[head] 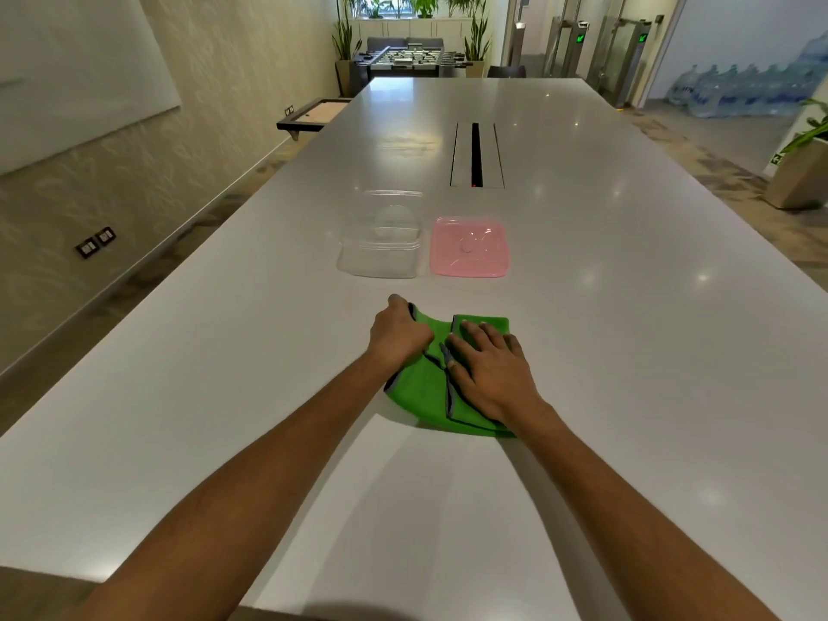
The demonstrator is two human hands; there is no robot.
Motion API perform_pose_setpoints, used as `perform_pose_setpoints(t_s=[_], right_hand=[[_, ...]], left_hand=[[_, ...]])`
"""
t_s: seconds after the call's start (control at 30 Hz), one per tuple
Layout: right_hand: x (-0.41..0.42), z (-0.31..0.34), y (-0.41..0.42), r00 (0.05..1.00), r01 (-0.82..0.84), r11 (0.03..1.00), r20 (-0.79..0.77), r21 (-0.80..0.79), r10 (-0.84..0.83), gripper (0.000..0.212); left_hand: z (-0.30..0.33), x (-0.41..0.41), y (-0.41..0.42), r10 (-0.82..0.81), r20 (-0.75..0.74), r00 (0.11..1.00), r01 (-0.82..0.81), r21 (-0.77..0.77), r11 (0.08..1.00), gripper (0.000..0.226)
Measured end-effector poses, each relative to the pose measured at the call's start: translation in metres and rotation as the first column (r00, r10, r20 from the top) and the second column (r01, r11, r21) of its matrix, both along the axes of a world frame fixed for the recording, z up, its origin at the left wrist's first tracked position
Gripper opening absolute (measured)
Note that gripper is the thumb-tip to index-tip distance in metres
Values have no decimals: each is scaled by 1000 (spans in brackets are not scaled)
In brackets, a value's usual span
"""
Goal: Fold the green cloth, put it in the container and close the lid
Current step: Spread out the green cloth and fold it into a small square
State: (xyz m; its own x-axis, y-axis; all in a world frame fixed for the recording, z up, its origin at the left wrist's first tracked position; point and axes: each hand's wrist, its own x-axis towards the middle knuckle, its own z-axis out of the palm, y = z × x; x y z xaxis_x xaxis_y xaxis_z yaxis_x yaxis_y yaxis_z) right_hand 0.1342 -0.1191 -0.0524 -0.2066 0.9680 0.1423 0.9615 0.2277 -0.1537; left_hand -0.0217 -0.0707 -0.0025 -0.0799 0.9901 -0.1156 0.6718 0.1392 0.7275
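A green cloth (419, 392) with grey edging lies partly folded on the white table (224, 374) in front of me. My left hand (398, 333) is closed on the cloth's left edge, which is lifted and curled over. My right hand (490, 372) lies flat, fingers spread, pressing on the cloth's right half. Beyond the cloth stands a clear square container (381, 253), open and empty. Its pink lid (469, 247) lies flat on the table just right of it.
A metal cable hatch (476, 154) is set into the table behind the container and lid. The table's left edge runs along a wall. A foosball table (407, 58) and potted plants stand at the far end of the room.
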Motion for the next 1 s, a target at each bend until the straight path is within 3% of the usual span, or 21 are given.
perform_pose_setpoints(t_s=[0.13,0.27,0.4,0.53,0.63,0.73,0.8,0.9,1.0], right_hand=[[2,2,-6,997,24,1000,-77,15,-23,49],[6,2,-11,953,86,996,-294,39,-71,48],[12,2,-14,790,196,979,-600,46,-130,44],[22,1,-15,650,283,958,-743,41,-160,47],[30,1,-13,577,315,949,-798,18,-177,46],[35,2,-9,574,290,957,-802,8,-167,46],[36,4,-4,605,267,964,-781,17,-153,42],[35,9,6,685,217,975,-719,43,-120,38],[33,15,15,746,123,991,-664,58,-54,38]], left_hand=[[7,19,0,-13,25,1000,11,69,998,45],[10,42,-4,-120,-7,993,120,167,979,56],[4,62,-16,-239,7,971,233,208,950,58],[-10,70,-31,-311,177,934,274,204,940,43],[-18,68,-41,-383,208,900,316,294,902,36],[-21,65,-51,-427,160,890,314,464,828,37],[-22,64,-52,-303,168,938,181,510,841,43],[-24,62,-46,-60,67,996,31,372,928,53],[-31,60,-43,-88,-164,983,113,148,982,67]])
